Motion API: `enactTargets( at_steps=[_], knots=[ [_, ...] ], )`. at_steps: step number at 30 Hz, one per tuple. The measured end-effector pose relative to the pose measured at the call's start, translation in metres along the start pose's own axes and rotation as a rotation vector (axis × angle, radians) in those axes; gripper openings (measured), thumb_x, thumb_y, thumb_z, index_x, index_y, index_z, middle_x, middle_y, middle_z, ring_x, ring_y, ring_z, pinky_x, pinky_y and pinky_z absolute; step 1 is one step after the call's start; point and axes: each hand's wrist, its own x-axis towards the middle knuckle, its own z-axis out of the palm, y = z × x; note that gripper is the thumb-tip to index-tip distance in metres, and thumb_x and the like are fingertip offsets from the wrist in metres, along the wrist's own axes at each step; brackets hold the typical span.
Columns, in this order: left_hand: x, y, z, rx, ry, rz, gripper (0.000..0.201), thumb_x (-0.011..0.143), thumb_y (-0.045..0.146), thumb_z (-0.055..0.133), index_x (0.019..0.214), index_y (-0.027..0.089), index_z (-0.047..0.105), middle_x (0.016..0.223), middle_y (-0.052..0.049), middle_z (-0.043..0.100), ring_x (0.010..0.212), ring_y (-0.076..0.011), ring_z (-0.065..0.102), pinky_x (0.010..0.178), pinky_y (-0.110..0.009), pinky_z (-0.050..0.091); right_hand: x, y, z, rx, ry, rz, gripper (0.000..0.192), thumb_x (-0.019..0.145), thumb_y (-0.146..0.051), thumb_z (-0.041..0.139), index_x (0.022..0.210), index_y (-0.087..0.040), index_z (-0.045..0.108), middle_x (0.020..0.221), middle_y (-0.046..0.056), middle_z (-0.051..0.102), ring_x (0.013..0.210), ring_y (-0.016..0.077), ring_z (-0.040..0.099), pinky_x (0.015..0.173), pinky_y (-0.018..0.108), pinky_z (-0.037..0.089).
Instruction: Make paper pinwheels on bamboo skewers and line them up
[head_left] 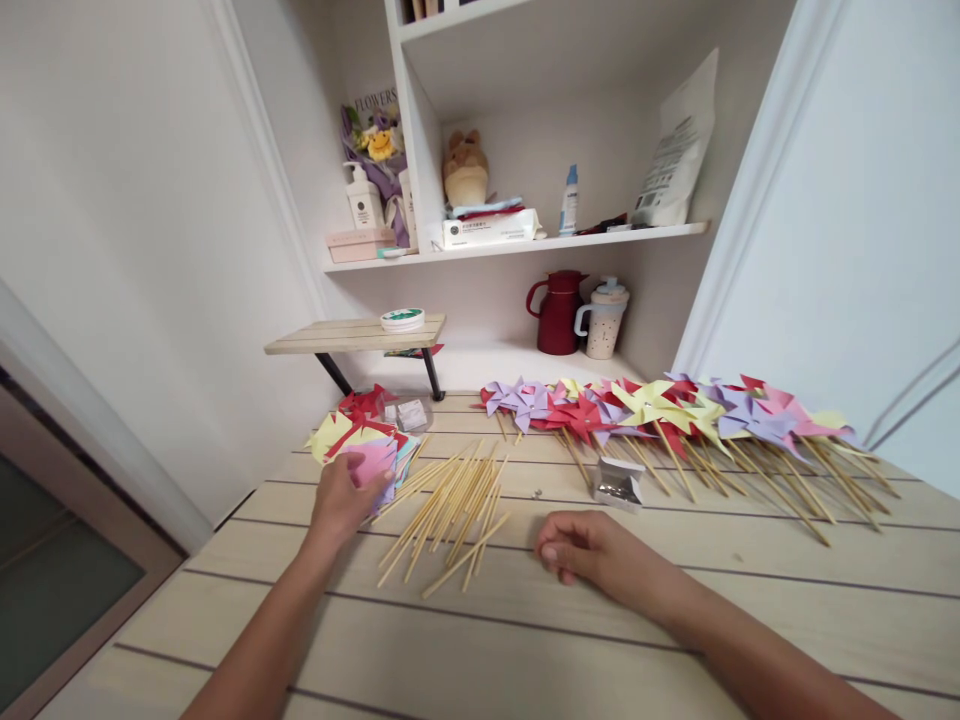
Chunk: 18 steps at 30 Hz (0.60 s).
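My left hand [339, 500] rests at a pile of cut coloured paper [375, 460], thumb and fingers apart over a pink and purple piece. My right hand [581, 548] lies on the table with its fingers loosely curled and nothing visible in them. Between the hands is a loose spread of thin wooden sticks [454, 500]. A small open box [617, 484] with dark shiny bits inside stands beyond my right hand. Tiny metal pieces [536, 493] lie on the boards near it. Many paper pinwheels [652, 405] on sticks lie in a row at the back right.
A small raised wooden stand [352, 335] with a round white tin [403, 319] is at the back left. A clear plastic container [411, 413] is below it. A red jug [559, 312] and a lidded cup [606, 318] stand behind the pinwheels, under a shelf [510, 248].
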Motion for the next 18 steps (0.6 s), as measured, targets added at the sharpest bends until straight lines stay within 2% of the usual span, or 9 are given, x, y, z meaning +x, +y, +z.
enactTargets(
  at_steps=[3, 7, 12, 18],
  knots=[
    [0.0026, -0.0033, 0.0016, 0.068, 0.01, 0.049, 0.048, 0.058, 0.045, 0.076, 0.095, 0.017, 0.063, 0.103, -0.014, 0.066, 0.088, -0.0288, 0.064, 0.083, -0.043, 0.05, -0.0003, -0.0004, 0.0003, 0.006, 0.005, 0.001, 0.031, 0.084, -0.047, 0.066, 0.078, -0.017, 0.062, 0.069, 0.0, 0.058, 0.062, 0.0129, 0.051, 0.062, 0.027, 0.041],
    [0.0038, -0.0051, 0.0011, 0.022, 0.016, 0.062, 0.037, 0.061, 0.038, 0.073, 0.091, 0.019, 0.063, 0.101, -0.013, 0.069, 0.087, -0.0283, 0.065, 0.083, -0.042, 0.05, -0.0002, 0.0007, 0.0002, 0.005, 0.004, 0.005, 0.031, 0.084, -0.048, 0.066, 0.078, -0.017, 0.063, 0.069, 0.0, 0.058, 0.062, 0.0132, 0.051, 0.062, 0.027, 0.041],
    [0.0014, -0.0022, -0.0015, -0.095, -0.016, 0.019, 0.038, 0.06, 0.041, 0.074, 0.09, 0.02, 0.064, 0.098, -0.01, 0.07, 0.084, -0.0267, 0.065, 0.078, -0.039, 0.051, 0.0002, 0.001, -0.0005, -0.002, 0.009, 0.001, 0.032, 0.084, -0.049, 0.067, 0.078, -0.017, 0.064, 0.069, 0.0, 0.058, 0.062, 0.0133, 0.051, 0.062, 0.027, 0.041],
    [-0.0018, -0.0015, -0.0033, -0.088, -0.031, 0.057, 0.037, 0.064, 0.044, 0.072, 0.09, 0.019, 0.066, 0.1, -0.012, 0.07, 0.088, -0.0283, 0.065, 0.082, -0.042, 0.05, -0.0001, -0.0005, -0.0001, -0.004, -0.001, 0.003, 0.033, 0.084, -0.049, 0.066, 0.078, -0.017, 0.063, 0.069, 0.0, 0.058, 0.062, 0.0133, 0.051, 0.062, 0.027, 0.041]
  ],
)
